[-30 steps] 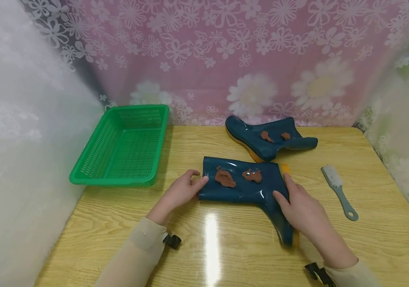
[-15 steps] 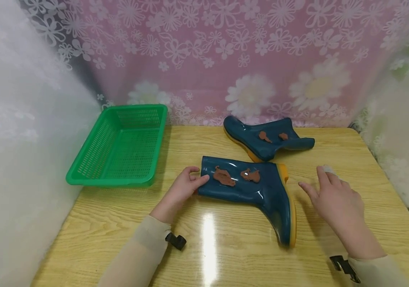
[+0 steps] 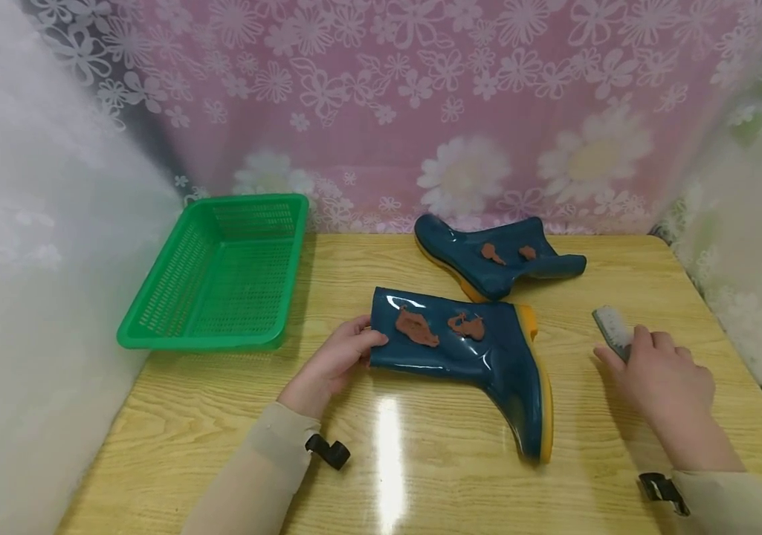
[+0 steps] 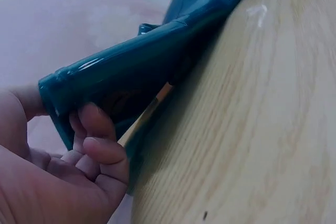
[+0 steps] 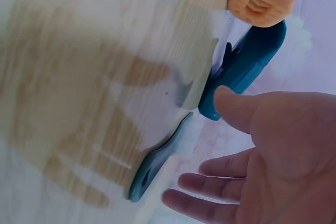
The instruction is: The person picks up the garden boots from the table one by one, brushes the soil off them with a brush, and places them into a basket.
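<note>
A dark blue rubber boot [image 3: 508, 349] with a yellow sole lies on its side, brown mud-like patches [image 3: 417, 328] on its shaft. My left hand [image 3: 337, 360] pinches the shaft's open end, thumb on top and fingers beneath. In the left wrist view that shaft end [image 4: 79, 80] stands slightly raised from the table. My right hand [image 3: 664, 386] hovers over the grey brush [image 3: 611, 329], hiding its handle in the head view. The right wrist view shows that hand's fingers [image 5: 205, 187] spread, apart from the brush handle [image 5: 155, 163] lying on the table.
Behind lies a second blue boot [image 3: 488, 256], also with brown patches, its sole close to the first boot's heel. A green plastic basket [image 3: 280, 319] stands at the left. A floral curtain [image 3: 367, 111] hangs behind the wooden table [image 3: 461, 461].
My right hand has let go of the near boot's foot and moved right to above the brush. The left hand's fingers have gone under the shaft's end, which has risen slightly.
</note>
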`<state>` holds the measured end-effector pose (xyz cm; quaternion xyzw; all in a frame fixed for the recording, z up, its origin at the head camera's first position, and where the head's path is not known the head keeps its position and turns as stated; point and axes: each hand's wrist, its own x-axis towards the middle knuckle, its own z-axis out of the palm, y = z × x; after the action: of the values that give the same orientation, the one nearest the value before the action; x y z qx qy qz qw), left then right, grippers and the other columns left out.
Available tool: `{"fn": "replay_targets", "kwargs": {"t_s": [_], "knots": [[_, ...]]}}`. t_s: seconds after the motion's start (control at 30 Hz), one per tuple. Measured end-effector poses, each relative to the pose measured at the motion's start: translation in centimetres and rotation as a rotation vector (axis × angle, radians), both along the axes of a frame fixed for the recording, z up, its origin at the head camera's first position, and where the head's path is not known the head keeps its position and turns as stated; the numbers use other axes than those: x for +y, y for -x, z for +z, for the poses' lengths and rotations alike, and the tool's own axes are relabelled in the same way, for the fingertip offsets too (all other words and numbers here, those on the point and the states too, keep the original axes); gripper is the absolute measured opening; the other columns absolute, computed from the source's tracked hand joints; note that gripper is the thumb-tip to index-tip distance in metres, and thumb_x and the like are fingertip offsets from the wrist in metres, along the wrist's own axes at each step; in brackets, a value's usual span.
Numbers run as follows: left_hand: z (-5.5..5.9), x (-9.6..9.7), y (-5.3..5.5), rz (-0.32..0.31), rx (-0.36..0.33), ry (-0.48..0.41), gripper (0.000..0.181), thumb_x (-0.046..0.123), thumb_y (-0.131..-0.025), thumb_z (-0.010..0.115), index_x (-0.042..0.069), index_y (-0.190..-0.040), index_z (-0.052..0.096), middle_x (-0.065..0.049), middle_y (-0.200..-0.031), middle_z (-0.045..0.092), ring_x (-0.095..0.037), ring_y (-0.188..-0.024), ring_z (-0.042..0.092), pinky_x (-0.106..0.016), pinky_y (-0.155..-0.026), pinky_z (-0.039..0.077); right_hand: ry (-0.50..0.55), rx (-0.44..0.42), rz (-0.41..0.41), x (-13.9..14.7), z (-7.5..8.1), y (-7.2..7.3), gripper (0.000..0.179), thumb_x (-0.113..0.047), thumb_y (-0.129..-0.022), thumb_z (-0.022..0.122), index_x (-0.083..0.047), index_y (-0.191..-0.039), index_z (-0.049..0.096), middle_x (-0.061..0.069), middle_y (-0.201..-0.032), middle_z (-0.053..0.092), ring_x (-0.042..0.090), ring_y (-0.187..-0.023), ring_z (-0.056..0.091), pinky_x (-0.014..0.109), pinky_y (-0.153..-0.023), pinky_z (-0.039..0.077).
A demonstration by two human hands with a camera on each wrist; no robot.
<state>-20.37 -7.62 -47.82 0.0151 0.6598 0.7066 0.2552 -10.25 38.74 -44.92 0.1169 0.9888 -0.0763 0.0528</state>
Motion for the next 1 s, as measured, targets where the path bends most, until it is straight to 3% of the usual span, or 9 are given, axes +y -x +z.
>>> {"fn": "replay_targets", "kwargs": {"t_s": [0.07,0.2,0.37,0.5,0.57,0.67,0.8,0.93,1.0], "knots": [[0.2,0.2,0.0,-0.012,0.034,0.016,0.045,0.006,-0.100,0.063,-0.001,-0.144,0.059,-0.002,-0.097,0.068,-0.015,-0.079,0.059,-0.028,-0.070,0.046,0.015,-0.015,-0.011,0.2,0.1,-0.1,0.099,-0.068,-0.112,0.048,0.025,-0.147,0.039,0.048,-0.130,0.044,0.068,-0.107,0.052,0.073,-0.070,0.048],[0.7,0.7,0.0,0.016,0.098,0.068,0.023,0.015,-0.111,0.061,0.004,-0.131,0.063,-0.004,-0.110,0.063,-0.020,-0.093,0.060,-0.033,-0.083,0.050,0.035,-0.054,-0.026,0.6,0.2,-0.1,0.092,-0.063,-0.113,0.051,0.026,-0.135,0.044,0.045,-0.120,0.046,0.062,-0.098,0.054,0.066,-0.061,0.048],[1.2,1.6,0.3,0.025,0.183,0.162,0.043,0.039,-0.118,0.057,0.004,-0.143,0.062,-0.013,-0.135,0.064,-0.026,-0.119,0.063,-0.043,-0.103,0.051,0.039,-0.080,-0.038,1.3,0.0,0.1,0.081,-0.057,-0.112,0.057,0.024,-0.123,0.051,0.040,-0.111,0.050,0.057,-0.092,0.054,0.062,-0.057,0.048],[1.4,2.2,0.4,0.032,0.233,0.215,0.050,0.043,-0.119,0.052,0.005,-0.151,0.057,-0.014,-0.150,0.060,-0.030,-0.136,0.059,-0.052,-0.114,0.047,0.050,-0.093,-0.038,1.7,-0.3,0.4,0.079,-0.057,-0.112,0.057,0.021,-0.119,0.054,0.038,-0.108,0.052,0.055,-0.090,0.055,0.061,-0.057,0.048],[1.6,2.4,0.4,0.033,0.262,0.219,0.044,0.040,-0.120,0.050,0.004,-0.144,0.059,-0.014,-0.143,0.062,-0.030,-0.133,0.060,-0.051,-0.111,0.047,0.057,-0.087,-0.036,1.8,-0.5,0.5,0.075,-0.054,-0.112,0.059,0.020,-0.117,0.054,0.037,-0.106,0.053,0.053,-0.088,0.056,0.059,-0.056,0.048],[1.9,2.7,0.4,0.033,0.327,0.218,0.034,0.037,-0.120,0.051,0.006,-0.130,0.060,-0.011,-0.118,0.062,-0.027,-0.115,0.062,-0.045,-0.098,0.047,0.065,-0.083,-0.038,1.9,-0.5,0.5,0.064,-0.046,-0.113,0.060,0.019,-0.115,0.056,0.035,-0.102,0.056,0.052,-0.085,0.059,0.057,-0.054,0.048],[2.5,3.0,0.4,0.025,0.411,0.235,0.030,0.036,-0.120,0.052,0.009,-0.110,0.055,-0.007,-0.089,0.045,-0.023,-0.083,0.054,-0.040,-0.080,0.043,0.080,-0.097,-0.038,1.9,-0.2,0.7,0.052,-0.035,-0.113,0.060,0.017,-0.115,0.059,0.035,-0.102,0.057,0.054,-0.087,0.061,0.058,-0.056,0.049],[3.3,3.0,0.2,0.011,0.466,0.291,0.038,0.040,-0.120,0.050,0.009,-0.099,0.046,-0.007,-0.081,0.036,-0.023,-0.067,0.038,-0.039,-0.068,0.037,0.097,-0.106,-0.016,1.9,0.0,0.8,0.044,-0.027,-0.113,0.059,0.017,-0.115,0.060,0.034,-0.099,0.060,0.052,-0.084,0.064,0.058,-0.059,0.052],[3.7,2.9,0.3,0.008,0.488,0.324,0.041,0.042,-0.120,0.049,0.009,-0.097,0.045,-0.007,-0.081,0.035,-0.024,-0.066,0.037,-0.039,-0.067,0.035,0.102,-0.102,-0.001,1.9,0.1,0.8,0.041,-0.024,-0.112,0.058,0.017,-0.110,0.060,0.032,-0.093,0.060,0.048,-0.077,0.064,0.057,-0.058,0.051]]}}
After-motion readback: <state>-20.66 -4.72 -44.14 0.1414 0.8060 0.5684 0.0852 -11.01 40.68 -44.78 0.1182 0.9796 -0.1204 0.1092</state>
